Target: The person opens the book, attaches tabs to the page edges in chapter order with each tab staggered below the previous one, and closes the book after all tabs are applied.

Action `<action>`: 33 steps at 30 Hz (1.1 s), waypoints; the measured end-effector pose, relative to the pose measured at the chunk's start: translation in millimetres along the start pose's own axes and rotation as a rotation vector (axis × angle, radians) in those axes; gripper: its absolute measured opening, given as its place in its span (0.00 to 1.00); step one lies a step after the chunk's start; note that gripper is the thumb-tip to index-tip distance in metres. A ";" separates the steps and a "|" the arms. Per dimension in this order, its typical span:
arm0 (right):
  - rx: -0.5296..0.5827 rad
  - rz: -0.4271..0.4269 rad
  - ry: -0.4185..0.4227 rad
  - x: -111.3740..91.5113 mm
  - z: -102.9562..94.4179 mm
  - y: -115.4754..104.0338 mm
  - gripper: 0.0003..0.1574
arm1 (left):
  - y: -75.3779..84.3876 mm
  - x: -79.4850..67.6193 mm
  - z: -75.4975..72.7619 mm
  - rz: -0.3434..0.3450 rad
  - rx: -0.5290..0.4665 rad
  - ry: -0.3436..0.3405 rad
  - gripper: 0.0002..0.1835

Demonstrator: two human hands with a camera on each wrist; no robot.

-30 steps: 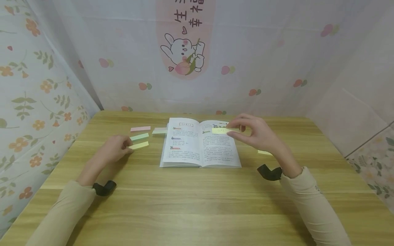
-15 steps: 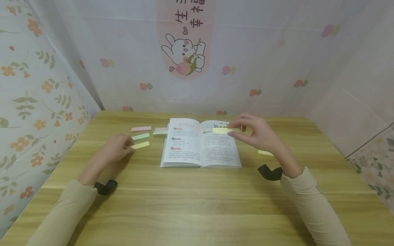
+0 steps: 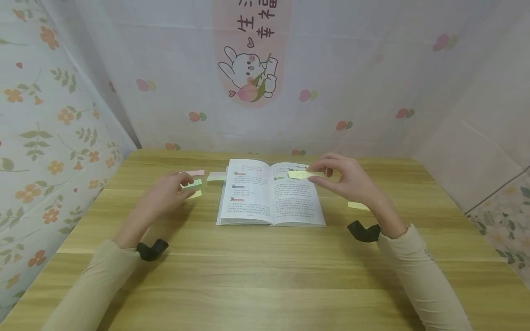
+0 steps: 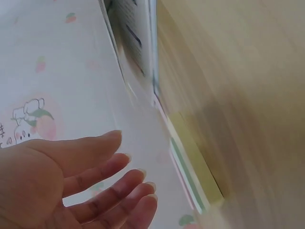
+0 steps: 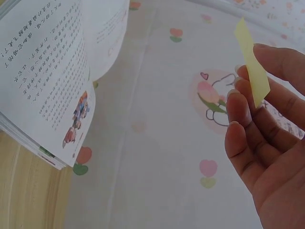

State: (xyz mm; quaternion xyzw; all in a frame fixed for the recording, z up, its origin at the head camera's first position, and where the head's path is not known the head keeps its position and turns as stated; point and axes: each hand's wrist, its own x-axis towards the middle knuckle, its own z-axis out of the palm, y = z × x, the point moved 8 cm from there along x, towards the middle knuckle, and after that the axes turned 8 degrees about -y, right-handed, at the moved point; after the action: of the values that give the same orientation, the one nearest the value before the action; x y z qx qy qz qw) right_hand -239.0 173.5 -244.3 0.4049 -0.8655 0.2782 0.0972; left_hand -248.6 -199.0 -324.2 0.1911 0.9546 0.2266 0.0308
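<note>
My right hand (image 3: 345,179) pinches a yellow sticky note strip (image 3: 295,174) between thumb and fingers, held above the right page of an open book (image 3: 250,207). Faint writing shows on the strip. In the right wrist view the sticky note (image 5: 253,67) stands out past the fingertips. My left hand (image 3: 159,195) hovers beside three sticky note pads, its fingers relaxed and holding nothing. The pink pad (image 3: 198,173), green pad (image 3: 192,184) and yellow pad (image 3: 196,194) are partly hidden behind its fingers. In the left wrist view, the thumb and fingers are apart, left of the yellow pad (image 4: 195,160).
Pale tabs (image 3: 216,176) stick out from the book's left edge. Another yellow sticky note (image 3: 358,206) lies on the wooden table (image 3: 265,276), partly behind my right forearm. A printed curtain (image 3: 348,69) hangs along the table's back edge.
My left hand has lifted off the yellow pad and shifted right and slightly up in the view, fingers loosening. The right hand stays in place with its sticky note.
</note>
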 end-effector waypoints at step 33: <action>-0.014 0.049 -0.025 -1.4 6.7 31.5 0.11 | 87.5 45.0 32.3 0.145 -0.041 0.021 0.14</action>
State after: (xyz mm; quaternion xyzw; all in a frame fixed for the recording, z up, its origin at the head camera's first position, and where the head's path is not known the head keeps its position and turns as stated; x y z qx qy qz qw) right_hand -261.5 187.0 -263.1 0.3861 -0.8784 0.2693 0.0825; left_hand -254.9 -96.2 -313.0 0.2568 0.9335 0.2499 0.0081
